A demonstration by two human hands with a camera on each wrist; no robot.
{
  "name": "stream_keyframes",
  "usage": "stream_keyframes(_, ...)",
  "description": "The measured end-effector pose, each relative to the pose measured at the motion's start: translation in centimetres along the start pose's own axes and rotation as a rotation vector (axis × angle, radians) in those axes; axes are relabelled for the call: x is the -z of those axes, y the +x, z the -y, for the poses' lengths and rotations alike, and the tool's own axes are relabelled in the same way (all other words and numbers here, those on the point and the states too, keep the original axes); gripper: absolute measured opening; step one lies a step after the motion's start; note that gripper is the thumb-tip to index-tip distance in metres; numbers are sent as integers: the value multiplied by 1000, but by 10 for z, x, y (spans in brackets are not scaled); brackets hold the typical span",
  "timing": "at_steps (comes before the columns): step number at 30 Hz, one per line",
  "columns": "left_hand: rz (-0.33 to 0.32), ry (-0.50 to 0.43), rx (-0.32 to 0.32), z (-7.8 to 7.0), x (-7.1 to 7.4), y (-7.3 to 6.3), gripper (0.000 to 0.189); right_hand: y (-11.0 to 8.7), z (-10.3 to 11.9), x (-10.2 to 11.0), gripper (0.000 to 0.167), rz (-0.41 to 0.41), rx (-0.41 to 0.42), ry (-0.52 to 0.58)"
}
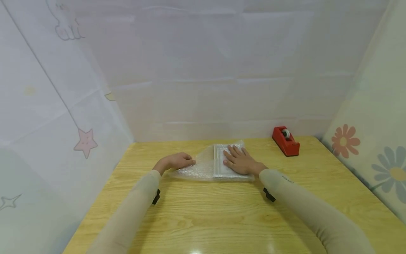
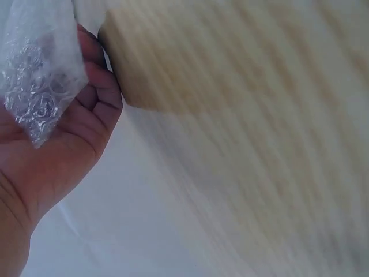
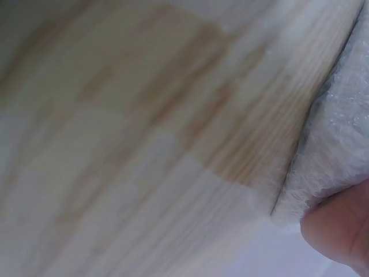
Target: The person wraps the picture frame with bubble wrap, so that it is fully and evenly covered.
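A white rectangular frame-like item (image 1: 219, 160) lies on a sheet of clear bubble wrap (image 1: 203, 171) in the middle of the table. My right hand (image 1: 240, 161) rests on it with fingers spread, pressing wrap over its right side. At the left end of the sheet, my left hand (image 1: 180, 161) pinches the loose wrap with curled fingers. In the left wrist view, a pointed corner of the bubble wrap (image 2: 43, 75) hangs over the palm. The right wrist view shows the wrapped edge (image 3: 340, 133) beside part of my right hand (image 3: 340, 228).
A red tape dispenser (image 1: 286, 141) with a roll of tape stands at the back right of the wooden table (image 1: 203, 218). White sheeting (image 1: 203, 70) rises behind the table, with printed walls at both sides.
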State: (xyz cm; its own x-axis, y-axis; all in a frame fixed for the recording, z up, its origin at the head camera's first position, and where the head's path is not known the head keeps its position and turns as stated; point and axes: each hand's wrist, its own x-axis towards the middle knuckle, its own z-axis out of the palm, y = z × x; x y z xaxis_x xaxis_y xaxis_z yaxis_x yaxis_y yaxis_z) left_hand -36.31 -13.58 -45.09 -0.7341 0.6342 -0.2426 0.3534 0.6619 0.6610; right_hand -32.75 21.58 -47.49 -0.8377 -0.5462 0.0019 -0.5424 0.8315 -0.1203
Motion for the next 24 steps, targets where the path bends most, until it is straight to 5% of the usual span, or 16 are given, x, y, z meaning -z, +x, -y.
stream_keyframes(5,-13,13,-2,1,-1,-3,44,3,-3,-5,68,2,-2,0)
stream_keyframes(13,-39,-189,-92,-12,4,6,46,8,-13,-16,71,4,-7,-6)
stream_keyframes(24,-85,-772,-56,-56,-19,31,49,11,-13,-17,73,17,-42,-24)
